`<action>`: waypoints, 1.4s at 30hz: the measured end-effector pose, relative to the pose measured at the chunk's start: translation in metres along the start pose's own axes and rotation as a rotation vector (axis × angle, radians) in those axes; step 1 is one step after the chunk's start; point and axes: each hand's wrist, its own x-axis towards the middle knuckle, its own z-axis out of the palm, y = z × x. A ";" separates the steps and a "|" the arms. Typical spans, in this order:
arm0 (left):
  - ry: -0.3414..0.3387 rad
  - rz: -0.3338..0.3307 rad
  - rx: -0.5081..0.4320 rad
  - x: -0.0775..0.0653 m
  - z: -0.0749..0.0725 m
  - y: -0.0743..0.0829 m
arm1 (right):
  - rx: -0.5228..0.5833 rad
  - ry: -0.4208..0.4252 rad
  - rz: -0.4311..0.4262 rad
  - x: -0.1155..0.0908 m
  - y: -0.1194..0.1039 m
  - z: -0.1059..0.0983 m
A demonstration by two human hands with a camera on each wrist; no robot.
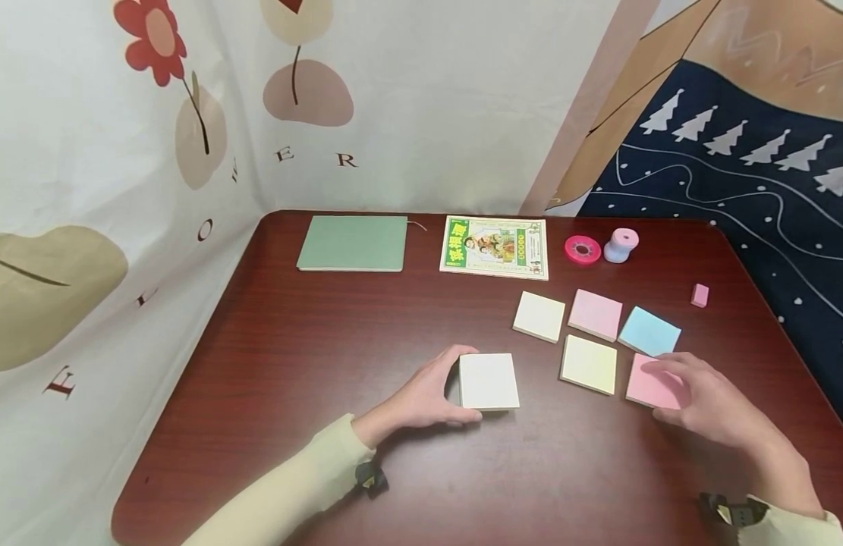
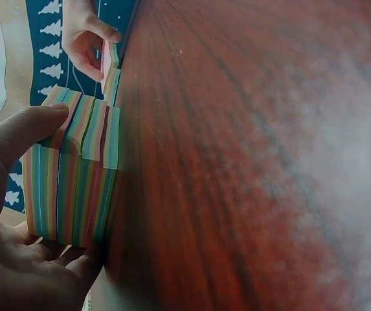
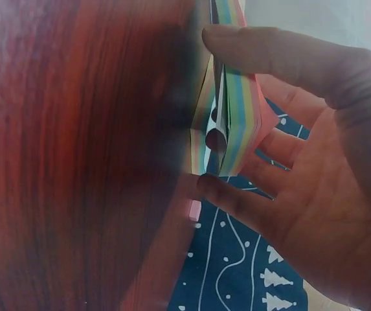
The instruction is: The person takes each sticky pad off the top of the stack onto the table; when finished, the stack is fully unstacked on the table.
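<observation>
My left hand [image 1: 431, 398] grips a stack of sticky note pads [image 1: 489, 381] between thumb and fingers, at the middle of the table. The top sheet looks white; in the left wrist view the stack's sides [image 2: 75, 194] show several layers of coloured stripes. Over to the right, my right hand [image 1: 718, 402] holds a pink sticky note pad [image 1: 649, 384] by its edges. Its striped side [image 3: 240, 123] appears in the right wrist view, tilted up between thumb and fingers. Beside it lie a blue pad [image 1: 649, 331], a yellow pad [image 1: 589, 365], another pink pad [image 1: 595, 314] and a cream pad [image 1: 539, 316].
Along the back of the brown table [image 1: 291, 455] lie a green notebook [image 1: 353, 243] and a printed booklet [image 1: 494, 247]. A red ring-shaped roll [image 1: 583, 249], a pink-and-blue spool-shaped object [image 1: 621, 245] and a small pink block [image 1: 699, 295] are at the right. Printed cloth hangs behind.
</observation>
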 end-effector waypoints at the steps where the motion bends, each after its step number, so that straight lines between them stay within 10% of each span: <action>1: -0.001 -0.003 0.001 0.000 0.000 0.000 | -0.006 0.006 -0.003 0.000 -0.001 0.000; 25: -0.003 -0.021 -0.007 0.000 -0.001 0.001 | -0.054 -0.020 0.012 0.000 -0.023 -0.007; 42: -0.009 -0.006 0.018 0.001 0.000 0.000 | 0.042 -0.001 -0.406 0.053 -0.129 0.039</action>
